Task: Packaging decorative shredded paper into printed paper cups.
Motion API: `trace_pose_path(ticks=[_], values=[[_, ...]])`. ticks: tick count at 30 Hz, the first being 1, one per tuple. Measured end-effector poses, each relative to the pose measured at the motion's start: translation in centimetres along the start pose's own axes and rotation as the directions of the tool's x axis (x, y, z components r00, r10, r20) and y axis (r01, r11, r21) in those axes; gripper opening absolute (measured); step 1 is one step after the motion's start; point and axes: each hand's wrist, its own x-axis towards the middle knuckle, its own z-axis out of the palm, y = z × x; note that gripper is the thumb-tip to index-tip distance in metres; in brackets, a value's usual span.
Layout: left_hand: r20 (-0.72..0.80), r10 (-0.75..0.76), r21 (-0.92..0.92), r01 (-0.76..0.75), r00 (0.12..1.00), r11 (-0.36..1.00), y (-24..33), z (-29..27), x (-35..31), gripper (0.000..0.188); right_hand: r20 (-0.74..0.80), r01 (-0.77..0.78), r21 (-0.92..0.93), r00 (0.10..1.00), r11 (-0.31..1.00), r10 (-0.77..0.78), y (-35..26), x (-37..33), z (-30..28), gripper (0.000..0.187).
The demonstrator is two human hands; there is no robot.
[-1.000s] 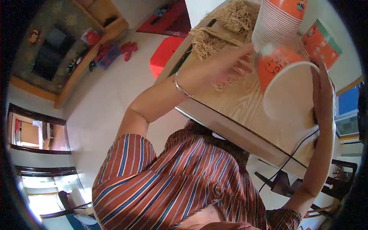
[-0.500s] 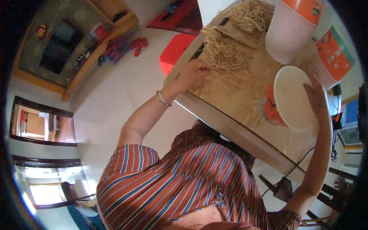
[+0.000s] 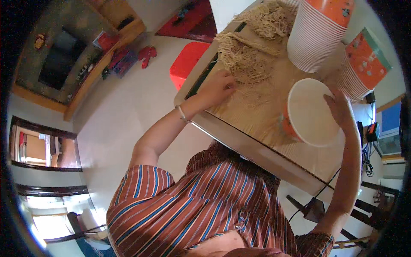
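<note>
A large paper tub (image 3: 314, 113), white inside with an orange printed outside, tilts on the wooden table with its mouth toward me. My right hand (image 3: 340, 109) grips its right rim, fingertips over the edge on the inside. My left hand (image 3: 222, 87) is low over the table near its left edge, fingers curled. Whatever those fingers hold, if anything, is too small to make out. Just beyond that hand lies a loose heap of thin tan noodle-like strands (image 3: 246, 60). A second tangled heap (image 3: 270, 20) sits farther back.
A tall stack of nested paper tubs (image 3: 314, 40) stands behind the held one, and another stack (image 3: 359, 70) leans to its right. A red stool (image 3: 188, 64) is beyond the table's left side. Black cables (image 3: 367, 160) hang at the right.
My left hand has moved a little right across the table and its fingers have curled lower. The tub and my right hand have shifted slightly left. The whole view has swung slightly.
</note>
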Motion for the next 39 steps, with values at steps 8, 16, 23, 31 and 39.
trace_pose_path(ticks=[8, 16, 23, 31, 39], values=[[0.124, -0.162, -0.180, 0.183, 0.979, 0.966, 2.2, -3.4, 0.9, 0.009, -0.075, 0.101, 0.083, 0.993, 0.991, -0.095, -0.4, -0.9, 0.3, 0.026], [0.043, -0.023, -0.076, 0.026, 0.999, 0.997, 5.0, -6.3, 4.2, 0.015, -0.308, 0.064, 0.092, 0.951, 0.994, -0.033, -1.7, -1.1, -1.2, 0.024], [0.123, -0.162, -0.305, 0.193, 0.979, 0.933, 9.0, -8.8, 7.1, 0.017, -0.154, 0.168, 0.509, 0.983, 0.844, -0.102, -12.1, -1.9, -0.6, 0.017], [0.094, 0.105, -0.321, -0.070, 0.990, 0.945, 13.3, -9.2, 11.6, 0.023, 0.105, -0.035, 0.859, 0.988, 0.510, -0.109, -17.6, -0.4, 1.8, 0.040], [0.206, 0.133, -0.363, -0.050, 0.970, 0.930, 13.3, -9.5, 13.6, 0.017, 0.019, -0.003, 0.694, 1.000, 0.720, -0.014, -16.7, 0.7, 0.7, 0.014]])
